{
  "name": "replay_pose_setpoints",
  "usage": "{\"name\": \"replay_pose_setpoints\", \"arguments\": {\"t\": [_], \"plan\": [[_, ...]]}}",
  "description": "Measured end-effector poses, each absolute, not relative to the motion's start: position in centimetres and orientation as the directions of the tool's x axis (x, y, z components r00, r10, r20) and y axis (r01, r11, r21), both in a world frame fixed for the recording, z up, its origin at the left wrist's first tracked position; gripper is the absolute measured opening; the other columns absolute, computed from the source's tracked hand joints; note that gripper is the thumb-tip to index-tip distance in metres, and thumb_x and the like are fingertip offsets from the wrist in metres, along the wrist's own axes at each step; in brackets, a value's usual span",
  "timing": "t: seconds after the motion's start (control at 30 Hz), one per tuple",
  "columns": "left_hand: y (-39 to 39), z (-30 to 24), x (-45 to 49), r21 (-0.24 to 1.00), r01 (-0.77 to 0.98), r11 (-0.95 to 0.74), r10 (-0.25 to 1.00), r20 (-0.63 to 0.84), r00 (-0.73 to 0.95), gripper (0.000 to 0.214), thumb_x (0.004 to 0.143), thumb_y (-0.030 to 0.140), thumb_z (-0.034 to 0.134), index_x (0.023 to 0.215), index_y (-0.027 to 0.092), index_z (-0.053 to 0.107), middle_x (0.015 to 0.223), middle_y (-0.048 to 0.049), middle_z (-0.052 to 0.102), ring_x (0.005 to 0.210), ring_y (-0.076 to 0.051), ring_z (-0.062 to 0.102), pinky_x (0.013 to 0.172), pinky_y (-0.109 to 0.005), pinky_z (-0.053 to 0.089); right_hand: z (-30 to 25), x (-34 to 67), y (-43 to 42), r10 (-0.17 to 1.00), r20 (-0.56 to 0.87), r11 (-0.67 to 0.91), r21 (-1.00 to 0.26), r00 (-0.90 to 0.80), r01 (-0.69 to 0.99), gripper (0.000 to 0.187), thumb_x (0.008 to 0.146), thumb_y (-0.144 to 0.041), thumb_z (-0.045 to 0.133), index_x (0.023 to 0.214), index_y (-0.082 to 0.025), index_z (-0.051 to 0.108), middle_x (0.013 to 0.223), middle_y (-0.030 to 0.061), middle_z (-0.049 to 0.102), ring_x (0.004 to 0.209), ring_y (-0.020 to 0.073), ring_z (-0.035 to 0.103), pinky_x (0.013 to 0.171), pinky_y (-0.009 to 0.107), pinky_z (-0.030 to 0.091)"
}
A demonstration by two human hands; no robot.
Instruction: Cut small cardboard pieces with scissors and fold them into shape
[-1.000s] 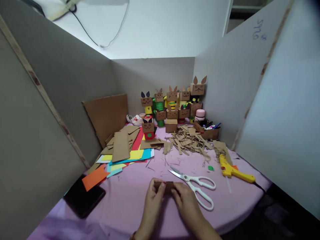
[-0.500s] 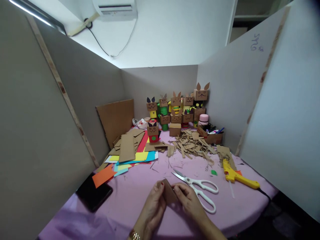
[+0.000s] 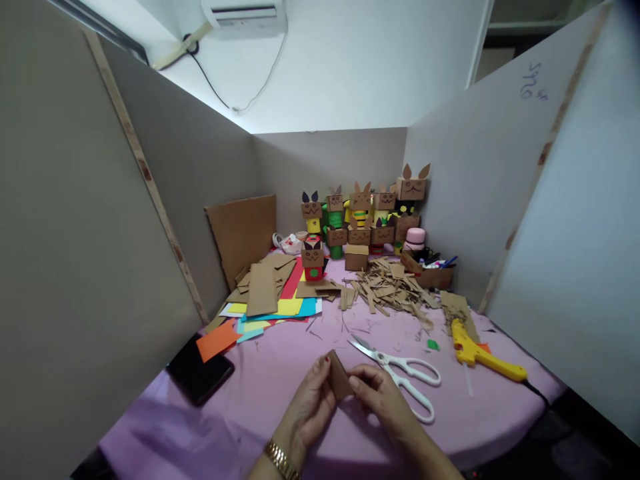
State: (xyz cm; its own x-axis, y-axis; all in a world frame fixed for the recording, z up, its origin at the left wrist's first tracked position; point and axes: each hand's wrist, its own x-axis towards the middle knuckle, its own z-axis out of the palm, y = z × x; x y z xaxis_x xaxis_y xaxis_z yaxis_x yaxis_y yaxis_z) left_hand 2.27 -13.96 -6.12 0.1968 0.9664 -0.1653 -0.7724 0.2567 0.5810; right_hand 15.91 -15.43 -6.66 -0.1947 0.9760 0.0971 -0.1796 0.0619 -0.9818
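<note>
Head view: cardboard piece is clamped, tilted, above the table by left hand, its edge pinched by right hand, presumably for steadiness; scissors are laid within reach.

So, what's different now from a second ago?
The cardboard piece has been turned: it looked like a narrow, level strip, and now it slants, with a broad face showing. The left hand and right hand both still hold it; nothing was let go. The camera view has shifted too. The scissors, glue gun and black slab stayed put on the table.
</note>
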Motion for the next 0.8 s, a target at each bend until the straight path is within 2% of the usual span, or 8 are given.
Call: {"name": "replay_pose_setpoints", "arguments": {"t": [0.17, 0.37, 0.47, 0.57, 0.7, 0.8], "plan": [[-14.1, -6.1, 2.4, 0.607, -0.764, 0.22, 0.975, -0.15, 0.161, 0.01, 0.065, 0.015, 0.072, 0.071, 0.015, 0.064, 0.07, 0.0012, 0.064, 0.067, -0.01, 0.058, 0.071, -0.021, 0.047, -6.1, 16.2, -16.1, 0.97, 0.208, 0.206, -0.978, -0.124, -0.033, 0.03, 0.073, -0.043, 0.062, 0.083, -0.015, 0.068, 0.067, 0.0016, 0.059, 0.054, 0.0119, 0.05, 0.046, 0.021, 0.037], [-14.3, -5.7, 2.7, 0.678, -0.715, 0.169, 0.985, -0.105, 0.134, 0.018, 0.062, 0.021, 0.074, 0.071, 0.015, 0.06, 0.068, 0.0022, 0.062, 0.064, -0.01, 0.056, 0.064, -0.02, 0.045, -5.9, 16.1, -16.3, 0.971, 0.228, 0.235, -0.966, -0.075, 0.108, 0.03, 0.074, -0.043, 0.058, 0.073, -0.014, 0.067, 0.062, 0.0023, 0.06, 0.057, 0.0156, 0.053, 0.051, 0.024, 0.04], [-14.4, -5.6, 2.9, 0.716, -0.683, 0.146, 0.989, -0.077, 0.13, 0.017, 0.065, 0.022, 0.071, 0.073, 0.015, 0.058, 0.068, 0.0018, 0.061, 0.063, -0.009, 0.055, 0.063, -0.021, 0.044, -6.0, 15.9, -16.4, 0.948, 0.316, 0.317, -0.921, -0.044, 0.228, 0.028, 0.077, -0.04, 0.056, 0.076, -0.014, 0.067, 0.066, 0.0032, 0.061, 0.061, 0.016, 0.053, 0.055, 0.025, 0.04], [-14.6, -5.7, 3.4, 0.745, -0.657, 0.115, 0.992, -0.046, 0.121, 0.016, 0.068, 0.022, 0.069, 0.075, 0.015, 0.056, 0.068, 0.0014, 0.062, 0.063, -0.01, 0.056, 0.063, -0.021, 0.044, -6.1, 15.7, -16.7, 0.918, 0.396, 0.376, -0.852, -0.021, 0.363, 0.029, 0.082, -0.037, 0.051, 0.069, -0.014, 0.064, 0.063, 0.0023, 0.059, 0.061, 0.0158, 0.052, 0.056, 0.025, 0.039], [-15.1, -5.6, 4.0, 0.77, -0.634, 0.066, 0.997, -0.023, 0.076, 0.015, 0.071, 0.025, 0.066, 0.077, 0.017, 0.055, 0.069, 0.002, 0.062, 0.064, -0.01, 0.056, 0.064, -0.021, 0.043, -5.9, 15.7, -17.0, 0.906, 0.424, 0.387, -0.815, -0.012, 0.432, 0.031, 0.085, -0.036, 0.046, 0.067, -0.015, 0.062, 0.063, 0.0024, 0.059, 0.061, 0.0164, 0.054, 0.056, 0.024, 0.039], [-15.4, -5.3, 4.0, 0.833, -0.553, 0.014, 1.0, 0.003, 0.031, 0.017, 0.071, 0.029, 0.065, 0.079, 0.018, 0.055, 0.072, 0.0015, 0.062, 0.067, -0.012, 0.057, 0.065, -0.022, 0.044, -5.2, 16.1, -17.2, 0.891, 0.45, 0.416, -0.764, -0.054, 0.494, 0.029, 0.086, -0.033, 0.044, 0.072, -0.016, 0.062, 0.068, 0.0036, 0.062, 0.066, 0.0176, 0.056, 0.059, 0.025, 0.04]]}}
